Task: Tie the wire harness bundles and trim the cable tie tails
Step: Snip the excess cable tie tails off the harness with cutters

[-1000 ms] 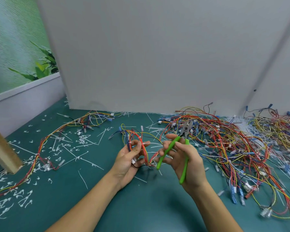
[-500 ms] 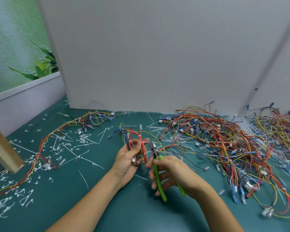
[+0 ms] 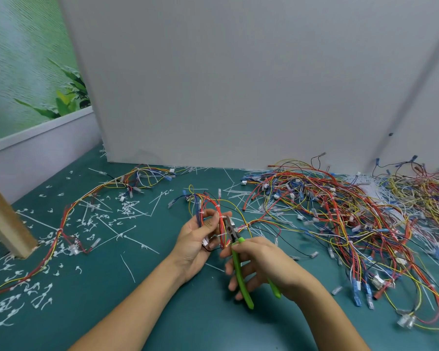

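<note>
My left hand [image 3: 197,240] grips a small looped wire harness bundle [image 3: 211,206] of red, blue and yellow wires, bound with white cable ties. My right hand [image 3: 260,262] holds green-handled cutters [image 3: 240,272] with the handles pointing down toward me. The metal jaws [image 3: 230,228] point up and sit against the bundle at a white cable tie [image 3: 221,218], just right of my left thumb. Whether the jaws are biting on a tail I cannot make out.
A big tangle of loose harnesses [image 3: 352,219] covers the right of the green table [image 3: 112,312]. One tied harness [image 3: 61,229] snakes across the left. Cut white tie tails [image 3: 36,297] and whole ties [image 3: 127,234] litter the left half. A wooden post [image 3: 5,224] stands far left.
My right hand turned the cutters from jaws-up over the pile to the left, bringing the jaws against the bundle in my left hand. The left hand stayed put.
</note>
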